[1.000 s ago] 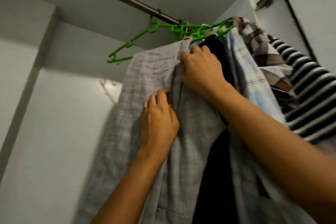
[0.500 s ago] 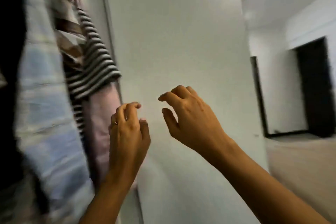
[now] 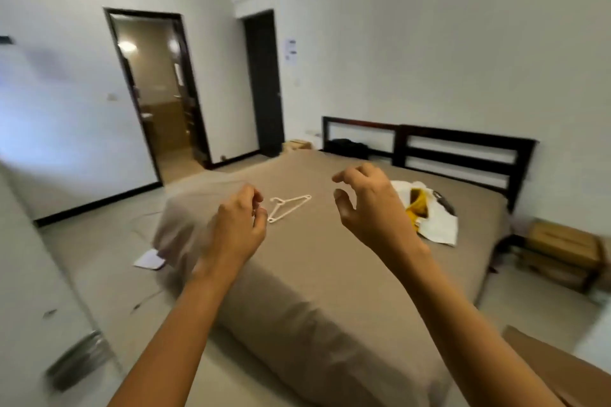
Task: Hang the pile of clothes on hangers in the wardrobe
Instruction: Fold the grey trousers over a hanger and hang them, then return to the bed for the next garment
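A white hanger [image 3: 288, 207] lies flat on the brown bed [image 3: 330, 274], near its middle. Further right on the bed sits a small heap of white and yellow clothes [image 3: 426, 211]. My left hand [image 3: 239, 225] hovers in the air above the bed, just left of the hanger, fingers loosely curled and holding nothing. My right hand [image 3: 367, 205] hangs between the hanger and the clothes, fingers loosely curled, empty too. The wardrobe is out of view.
A dark slatted headboard [image 3: 463, 155] stands at the bed's far end. Cardboard boxes [image 3: 562, 251] sit on the floor to the right. A white paper [image 3: 149, 259] lies on the floor at the left. Two doorways [image 3: 158, 92] open in the far wall.
I have let go of the grey garment on the wardrobe rail and turned right from the wardrobe to the bed. Both hands came away empty and now hover over the bed.
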Motion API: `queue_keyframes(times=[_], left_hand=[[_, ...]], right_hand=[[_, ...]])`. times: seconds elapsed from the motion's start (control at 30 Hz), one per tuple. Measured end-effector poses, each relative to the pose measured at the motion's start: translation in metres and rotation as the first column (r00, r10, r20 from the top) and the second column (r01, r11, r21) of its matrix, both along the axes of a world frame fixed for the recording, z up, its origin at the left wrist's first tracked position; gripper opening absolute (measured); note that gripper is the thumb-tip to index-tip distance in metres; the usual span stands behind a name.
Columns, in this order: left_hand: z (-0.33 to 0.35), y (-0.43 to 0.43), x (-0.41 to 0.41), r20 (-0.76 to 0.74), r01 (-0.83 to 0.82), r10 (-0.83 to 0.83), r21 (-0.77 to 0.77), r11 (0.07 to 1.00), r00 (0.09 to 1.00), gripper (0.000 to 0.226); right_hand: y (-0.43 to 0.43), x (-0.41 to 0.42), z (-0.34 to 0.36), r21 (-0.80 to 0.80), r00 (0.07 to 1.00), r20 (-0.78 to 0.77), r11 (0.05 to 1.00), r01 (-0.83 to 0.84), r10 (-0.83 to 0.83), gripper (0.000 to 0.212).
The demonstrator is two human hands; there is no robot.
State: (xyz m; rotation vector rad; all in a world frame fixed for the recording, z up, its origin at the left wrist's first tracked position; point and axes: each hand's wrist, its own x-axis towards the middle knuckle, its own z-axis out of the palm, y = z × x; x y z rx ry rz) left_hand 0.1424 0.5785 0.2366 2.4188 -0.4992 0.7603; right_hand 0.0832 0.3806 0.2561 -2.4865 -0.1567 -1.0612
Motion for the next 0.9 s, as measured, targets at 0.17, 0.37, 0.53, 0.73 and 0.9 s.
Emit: queue_keyframes(times=[0.17,0.37,0.53,0.73,0.9], left_hand=[[-0.062,-0.092,0.116,-0.188,0.165,-0.151,0.06,0.984,0.971,0.007],[-0.129,-0.183,0.259,-0.359,0.4,-0.319,0.176,0.9,0.877,0.013],[-0.164,-0.258,0.357,-0.468,0.569,-0.411,0.267,0.778,0.782,0.013],[-0.199,-0.351,0.452,-0.543,0.657,-0.447,0.284,0.698,0.71,0.013],[-0.247,-0.41,0.526,-0.647,0.687,-0.434,0.198,0.699,0.627,0.015]], right_hand=[[-0.099,0.075,-0.056,0.004,0.957,-0.168,0.97,0.241,-0.237,0.022],[-0.19,0.179,-0.133,-0.032,0.798,-0.396,0.875,0.482,-0.454,0.02],[-0.25,0.249,-0.177,-0.035,0.607,-0.615,0.787,0.616,-0.503,0.026],[-0.331,0.328,-0.234,-0.027,0.454,-0.753,0.711,0.702,-0.477,0.029],[-0.397,0.415,-0.286,-0.006,0.373,-0.829,0.672,0.74,-0.417,0.027]])
